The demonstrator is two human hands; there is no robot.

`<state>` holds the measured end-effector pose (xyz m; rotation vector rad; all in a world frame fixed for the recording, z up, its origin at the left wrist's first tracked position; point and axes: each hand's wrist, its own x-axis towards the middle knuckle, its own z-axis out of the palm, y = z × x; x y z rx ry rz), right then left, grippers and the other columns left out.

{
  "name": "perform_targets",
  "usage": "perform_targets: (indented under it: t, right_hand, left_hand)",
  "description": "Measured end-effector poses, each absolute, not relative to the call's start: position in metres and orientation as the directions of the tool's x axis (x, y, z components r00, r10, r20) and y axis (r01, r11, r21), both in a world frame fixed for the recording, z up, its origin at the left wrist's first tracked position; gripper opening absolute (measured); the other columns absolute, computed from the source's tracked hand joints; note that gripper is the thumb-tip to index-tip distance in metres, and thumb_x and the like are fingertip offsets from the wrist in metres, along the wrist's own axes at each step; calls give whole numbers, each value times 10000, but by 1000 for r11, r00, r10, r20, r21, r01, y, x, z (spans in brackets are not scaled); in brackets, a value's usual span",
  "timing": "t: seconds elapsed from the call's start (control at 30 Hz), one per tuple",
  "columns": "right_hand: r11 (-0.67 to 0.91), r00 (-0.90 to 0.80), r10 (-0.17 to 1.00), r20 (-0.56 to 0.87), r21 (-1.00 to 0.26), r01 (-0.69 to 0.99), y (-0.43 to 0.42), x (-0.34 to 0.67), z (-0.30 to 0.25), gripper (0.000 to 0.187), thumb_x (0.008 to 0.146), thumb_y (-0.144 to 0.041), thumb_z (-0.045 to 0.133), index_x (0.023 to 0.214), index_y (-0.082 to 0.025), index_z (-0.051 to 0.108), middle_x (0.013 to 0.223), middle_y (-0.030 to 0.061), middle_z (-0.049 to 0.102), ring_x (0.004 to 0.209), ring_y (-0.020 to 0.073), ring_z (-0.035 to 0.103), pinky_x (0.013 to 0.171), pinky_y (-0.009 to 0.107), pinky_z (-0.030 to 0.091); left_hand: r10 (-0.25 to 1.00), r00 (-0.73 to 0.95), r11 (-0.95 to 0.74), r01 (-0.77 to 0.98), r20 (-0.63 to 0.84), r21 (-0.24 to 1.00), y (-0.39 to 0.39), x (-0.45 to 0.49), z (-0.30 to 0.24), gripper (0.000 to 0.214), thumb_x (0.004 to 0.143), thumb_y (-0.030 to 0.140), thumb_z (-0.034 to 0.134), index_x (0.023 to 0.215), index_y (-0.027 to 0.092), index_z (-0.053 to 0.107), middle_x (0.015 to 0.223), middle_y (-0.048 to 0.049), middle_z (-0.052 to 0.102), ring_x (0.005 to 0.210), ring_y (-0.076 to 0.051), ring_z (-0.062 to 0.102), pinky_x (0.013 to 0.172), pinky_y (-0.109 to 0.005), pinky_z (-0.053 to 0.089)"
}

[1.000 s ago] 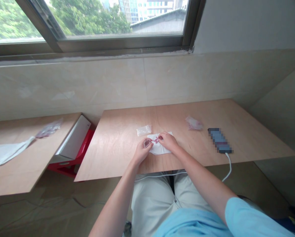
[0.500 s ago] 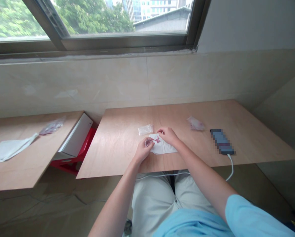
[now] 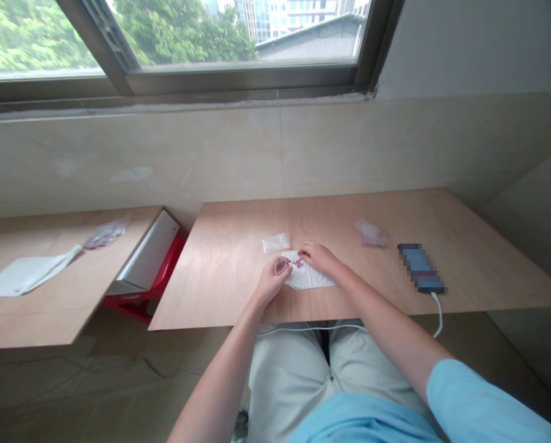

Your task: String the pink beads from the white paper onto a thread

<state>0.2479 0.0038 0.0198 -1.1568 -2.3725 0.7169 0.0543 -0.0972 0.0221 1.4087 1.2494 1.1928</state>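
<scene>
My left hand (image 3: 270,284) pinches a small, dark reddish see-through packet (image 3: 281,266) between its thumb and fingers, above a white sheet (image 3: 312,280) lying on the plywood desk (image 3: 211,289). My right hand (image 3: 319,258) rests its fingertips on the sheet's far part, right by a few small red pieces (image 3: 298,263). Whether those fingers pinch one of the pieces is too small to tell. A clear plastic bag (image 3: 275,242) lies just beyond the sheet, and a second, pinkish bag (image 3: 371,232) lies further right.
A pixelated phone (image 3: 420,267) lies right of the hands, its white cable (image 3: 438,314) dropping past the desk's front edge. To the left are a lower plywood board (image 3: 35,320), a white box (image 3: 149,252) and a red stand (image 3: 128,307).
The whole scene has shifted slightly right and the view has tilted a little. My right hand lies flatter and further onto the sheet. My left hand still holds the packet.
</scene>
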Motion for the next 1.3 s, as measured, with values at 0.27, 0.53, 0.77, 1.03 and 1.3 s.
perform_targets:
  t: [0.27,0.53,0.77,1.03,1.3]
  right_hand:
    - [244,-162,965,205,-930,275,-16,233,49,312,948,-396,494,1006,-160,689,825,66,718,640,158,628,582,242,468]
    - [323,-272,934,232,-873,366,-52,246,71,228,901,-348,564,896,-193,730,769,46,714,687,174,641,630,268,453]
    - [-14,-384,919,-86,-983,185,-93,296,59,317,850,-459,643,977,-178,714,921,74,715,792,193,637,578,258,481]
    - [-256,-546,831,-104,-944,-210,-131,317,72,292,826,-445,736,908,-170,687,766,31,682,659,141,608,587,258,481]
    - [-316,-571,814,-106,-905,-284,-155,332,75,304,758,-410,815,867,-171,662,793,23,691,698,151,643,635,271,509]
  left_hand:
    - [993,28,-117,159,114,980,-100,56,25,266,878,387,666,1024,165,657,1021,-82,695,936,-211,649,861,-338,501]
    - [1000,-15,-26,15,26,1000,-107,59,35,363,882,470,649,1083,169,686,1041,-97,721,984,-244,658,899,-373,495]
    - [992,123,84,-441,-33,894,-111,84,65,481,954,504,533,1284,170,639,1294,-153,663,1222,-299,602,1079,-474,403]
    - [931,365,179,-396,-25,901,-140,143,107,485,1018,489,400,1404,247,567,1508,-93,505,1458,-311,365,1156,-498,328]
    - [950,305,168,-337,-61,926,-169,160,116,488,1020,504,391,1422,273,543,1501,-82,515,1437,-307,405,1199,-528,264]
